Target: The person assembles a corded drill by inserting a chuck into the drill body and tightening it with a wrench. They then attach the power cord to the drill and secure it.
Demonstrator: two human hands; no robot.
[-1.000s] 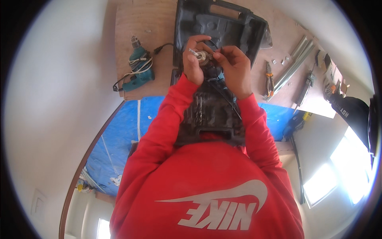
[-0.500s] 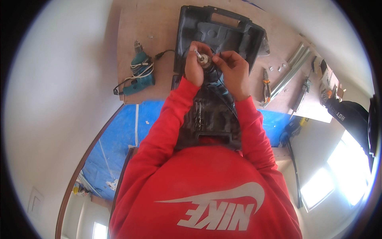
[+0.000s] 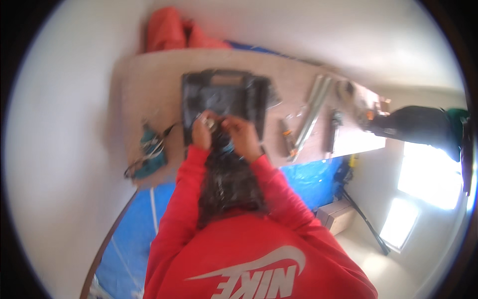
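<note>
A teal and black power drill (image 3: 226,145) rests in an opened black plastic tool case (image 3: 190,97) on the workbench, its chuck toward the far side. My left hand (image 3: 201,133) is closed round the drill's metal chuck (image 3: 211,122). At the chuck's right side, my right hand (image 3: 243,137) pinches with thumb and fingertips; motion blur hides what is between them. The case's near half lies against my body. A second teal drill (image 3: 153,154), its pale cord wrapped round it, lies on the bench to the left.
Orange-handled pliers (image 3: 288,138), long metal profiles (image 3: 312,115) and a slim dark tool (image 3: 335,130) lie on the bench's right side. A person's dark sleeve (image 3: 423,124) reaches in at far right. Red fabric (image 3: 164,31) shows beyond the bench; blue sheeting (image 3: 313,183) covers the floor.
The view has shifted, so bench and hands appear lower and farther left, now blurred. Red fabric has come into view beyond the bench. Both hands remain at the chuck.
</note>
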